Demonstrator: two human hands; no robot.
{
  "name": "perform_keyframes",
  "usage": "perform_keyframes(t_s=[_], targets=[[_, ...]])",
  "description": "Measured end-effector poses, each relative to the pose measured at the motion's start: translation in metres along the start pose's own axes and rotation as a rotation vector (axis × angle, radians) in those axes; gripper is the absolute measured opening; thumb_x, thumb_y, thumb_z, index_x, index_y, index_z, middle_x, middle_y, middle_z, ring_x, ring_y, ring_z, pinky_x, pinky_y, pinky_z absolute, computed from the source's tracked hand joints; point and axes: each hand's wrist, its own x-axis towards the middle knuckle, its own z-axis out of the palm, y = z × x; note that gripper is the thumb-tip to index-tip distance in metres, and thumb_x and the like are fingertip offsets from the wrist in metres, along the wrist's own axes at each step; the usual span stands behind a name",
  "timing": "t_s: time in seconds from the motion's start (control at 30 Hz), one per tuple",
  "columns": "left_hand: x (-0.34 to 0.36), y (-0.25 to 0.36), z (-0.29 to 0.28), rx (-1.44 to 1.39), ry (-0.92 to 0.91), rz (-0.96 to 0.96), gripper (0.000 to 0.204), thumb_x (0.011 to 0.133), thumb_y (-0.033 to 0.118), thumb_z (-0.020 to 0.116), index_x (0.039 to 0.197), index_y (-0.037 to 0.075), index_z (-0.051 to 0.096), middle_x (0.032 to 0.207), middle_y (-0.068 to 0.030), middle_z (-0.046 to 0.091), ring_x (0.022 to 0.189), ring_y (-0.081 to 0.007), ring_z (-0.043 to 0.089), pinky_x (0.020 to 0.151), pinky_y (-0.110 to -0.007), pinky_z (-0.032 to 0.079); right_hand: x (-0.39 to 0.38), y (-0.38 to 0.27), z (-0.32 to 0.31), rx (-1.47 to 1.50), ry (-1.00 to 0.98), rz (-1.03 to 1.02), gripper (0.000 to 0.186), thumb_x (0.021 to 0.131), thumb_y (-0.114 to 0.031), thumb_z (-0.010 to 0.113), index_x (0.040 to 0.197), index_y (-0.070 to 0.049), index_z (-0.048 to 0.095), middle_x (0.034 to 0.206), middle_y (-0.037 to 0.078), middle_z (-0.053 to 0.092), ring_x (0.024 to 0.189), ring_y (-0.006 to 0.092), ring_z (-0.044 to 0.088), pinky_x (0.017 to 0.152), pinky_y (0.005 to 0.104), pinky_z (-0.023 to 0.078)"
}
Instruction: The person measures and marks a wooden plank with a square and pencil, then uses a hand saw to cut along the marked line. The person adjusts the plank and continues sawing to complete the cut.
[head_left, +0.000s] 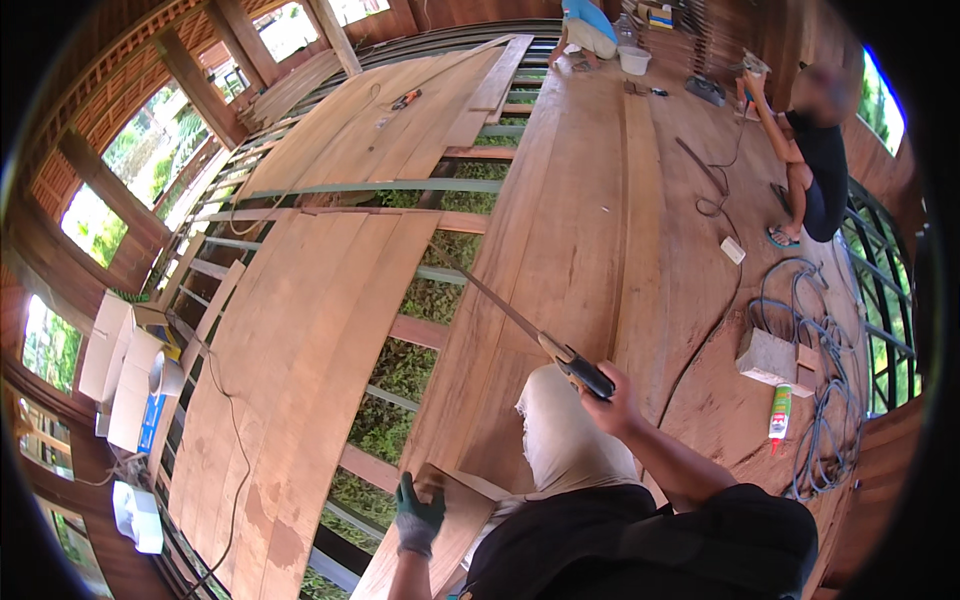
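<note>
My right hand [613, 402] is closed around the dark handle of a handsaw [510, 313]. The saw's long narrow blade points away to the far left, above the floorboards and the gap beside them. In a dark green and grey glove, my left hand [418, 518] grips the end of a short wooden board [462, 508] close to my body. Its fingers are bent over the board's edge and partly hidden. My knee, in pale trousers [570, 430], is beside that board, on the planks.
Open gaps between joists [390, 395] show greenery below. Loose planks [300, 330] cover the left. On the right are coiled hoses [822, 340], a concrete block [768, 357] and a sealant tube [780, 412]. One person [815, 150] squats with a power tool; another [590, 28] crouches far off.
</note>
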Motion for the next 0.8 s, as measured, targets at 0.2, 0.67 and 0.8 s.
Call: perform_keyframes(t_s=[0.2, 0.67, 0.8], targets=[[0.040, -0.038, -0.001, 0.330, -0.229, 0.022, 0.061, 0.078, 0.070, 0.067, 0.096, 0.012, 0.077, 0.111, -0.0166, 0.071, 0.100, -0.0450, 0.066, 0.085, -0.052, 0.052, -0.026, -0.023, 0.001, 0.015, -0.066, 0.059, 0.012, 0.082, -0.006, 0.070, 0.089, -0.002, 0.061, 0.073, 0.006, 0.060, 0.068, 0.0116, 0.056, 0.063, 0.0300, 0.046], [0.074, -0.017, -0.065, 0.203, -0.089, -0.282, 0.074, 0.092, 0.075, 0.042, 0.087, 0.008, 0.074, 0.090, -0.0237, 0.071, 0.092, -0.0440, 0.067, 0.080, -0.052, 0.051, -0.076, -0.056, 0.060, 0.268, -0.464, 0.204, 0.008, 0.092, 0.000, 0.061, 0.097, 0.000, 0.055, 0.078, 0.002, 0.056, 0.061, 0.0078, 0.054, 0.055, 0.0251, 0.046], [0.092, -0.003, -0.070, 0.128, -0.044, -0.247, 0.069, 0.098, 0.067, 0.039, 0.090, 0.008, 0.074, 0.093, -0.0239, 0.072, 0.093, -0.0431, 0.068, 0.083, -0.051, 0.052, -0.074, -0.052, 0.061, 0.166, -0.455, 0.080, 0.010, 0.090, -0.002, 0.065, 0.095, -0.001, 0.057, 0.073, 0.002, 0.056, 0.060, 0.0080, 0.052, 0.055, 0.0257, 0.044]])
